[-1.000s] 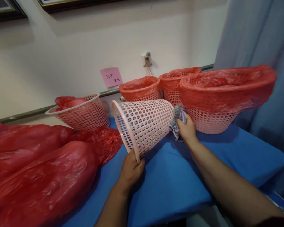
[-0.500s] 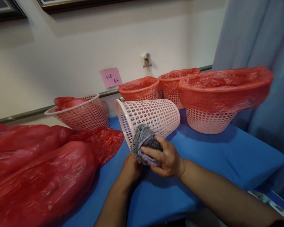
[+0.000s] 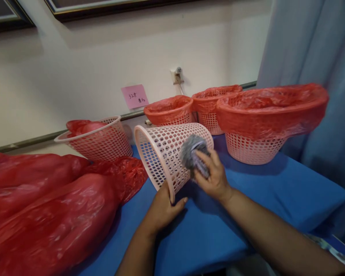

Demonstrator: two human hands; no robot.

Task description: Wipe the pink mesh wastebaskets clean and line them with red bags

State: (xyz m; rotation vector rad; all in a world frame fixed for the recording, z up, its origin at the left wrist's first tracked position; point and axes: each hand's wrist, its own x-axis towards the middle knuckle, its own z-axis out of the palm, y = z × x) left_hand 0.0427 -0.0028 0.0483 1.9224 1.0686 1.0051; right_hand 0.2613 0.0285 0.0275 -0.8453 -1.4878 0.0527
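A pale pink perforated plastic wastebasket lies on its side over the table, its open mouth turned to the left. My left hand grips the lower part of its rim, with the thumb outside and the other fingers partly hidden inside the mouth. In my right hand is a bunched grey cloth, pressed to the wastebasket's outer wall near its base. The cloth and the fingertips are slightly blurred.
Pink baskets lined with red bags stand behind and at right. Another basket holds red plastic at left. Large red plastic bags cover the left of the blue-covered table. A socket is on the wall.
My right hand has moved the cloth from near the rim up and right toward the base. The wastebasket has shifted slightly left, its mouth turned more toward me.
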